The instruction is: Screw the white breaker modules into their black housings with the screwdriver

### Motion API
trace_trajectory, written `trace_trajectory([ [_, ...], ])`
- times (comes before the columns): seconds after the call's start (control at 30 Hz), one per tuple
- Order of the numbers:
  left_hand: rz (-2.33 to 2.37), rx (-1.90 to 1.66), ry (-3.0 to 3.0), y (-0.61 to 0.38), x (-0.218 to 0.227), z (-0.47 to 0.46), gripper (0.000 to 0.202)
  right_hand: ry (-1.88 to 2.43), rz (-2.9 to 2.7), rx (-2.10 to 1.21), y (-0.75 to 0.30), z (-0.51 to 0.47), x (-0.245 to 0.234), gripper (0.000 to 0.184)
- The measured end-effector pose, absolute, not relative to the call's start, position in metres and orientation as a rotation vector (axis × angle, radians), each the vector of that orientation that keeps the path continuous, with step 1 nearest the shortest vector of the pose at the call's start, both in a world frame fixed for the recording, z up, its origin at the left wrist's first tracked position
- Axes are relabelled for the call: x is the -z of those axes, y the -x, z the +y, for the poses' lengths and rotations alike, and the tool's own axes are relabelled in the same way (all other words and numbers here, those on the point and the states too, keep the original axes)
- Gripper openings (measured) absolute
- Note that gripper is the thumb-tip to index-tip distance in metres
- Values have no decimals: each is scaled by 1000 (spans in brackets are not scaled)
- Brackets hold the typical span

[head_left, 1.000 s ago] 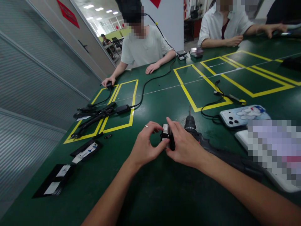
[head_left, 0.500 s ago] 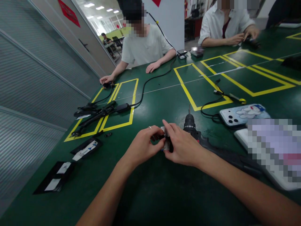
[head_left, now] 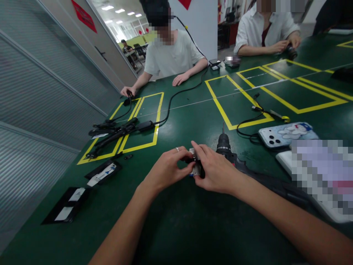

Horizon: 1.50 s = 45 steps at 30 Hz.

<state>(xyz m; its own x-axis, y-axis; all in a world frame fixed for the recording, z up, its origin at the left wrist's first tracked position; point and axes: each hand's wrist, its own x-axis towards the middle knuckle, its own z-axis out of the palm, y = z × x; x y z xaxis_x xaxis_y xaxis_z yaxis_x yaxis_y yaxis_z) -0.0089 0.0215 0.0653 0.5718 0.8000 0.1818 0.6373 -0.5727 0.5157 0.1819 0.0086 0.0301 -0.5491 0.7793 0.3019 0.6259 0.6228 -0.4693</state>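
Observation:
My left hand (head_left: 167,170) and my right hand (head_left: 216,171) meet at the middle of the green table (head_left: 193,228), both pinched on a small black and silver part (head_left: 195,163) held just above the surface. The left hand wears a ring. Fingers cover most of the part. A black power drill (head_left: 224,145) lies right behind my right hand, bit pointing away from me.
A phone in a cartoon case (head_left: 285,133) and a black cable (head_left: 252,123) lie to the right. Black flat packets (head_left: 102,173) and cables (head_left: 116,130) lie at the left by yellow-taped boxes. Two people sit across the table, hands on it.
My hands have closed in tighter on the small part and lowered it slightly. The person at the far right drew their arm back in.

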Motion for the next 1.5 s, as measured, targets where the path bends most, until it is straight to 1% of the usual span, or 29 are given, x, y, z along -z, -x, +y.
trace_trajectory([
  [0.1, 1138, -633, -2356, 7, -64, 22, 12, 1106, -2367, -431, -182, 9, -30, 90],
  [0.3, 1065, -672, -2405, 7, -60, 22, 23, 1113, -2377, -433, -182, 8, -29, 91],
  [0.53, 1038, -757, -2350, 8, -56, 24, 22, 1092, -2364, -476, -183, 9, -31, 92],
  [0.73, 1040, -743, -2310, 12, -58, 29, 19, 1085, -2358, -551, -185, 9, -34, 92],
  [0.87, 1041, -723, -2300, 13, -58, 29, 20, 1071, -2366, -561, -185, 10, -34, 91],
  [1.1, 1045, -802, -2206, 14, -55, 28, 16, 1090, -2388, -555, -185, 11, -34, 92],
  [1.33, 1214, -702, -2296, 38, -71, 40, 16, 1122, -2407, -509, -184, 11, -33, 95],
  [1.5, 1611, -567, -2279, 103, -62, 64, 24, 1138, -2417, -525, -185, 11, -37, 94],
])
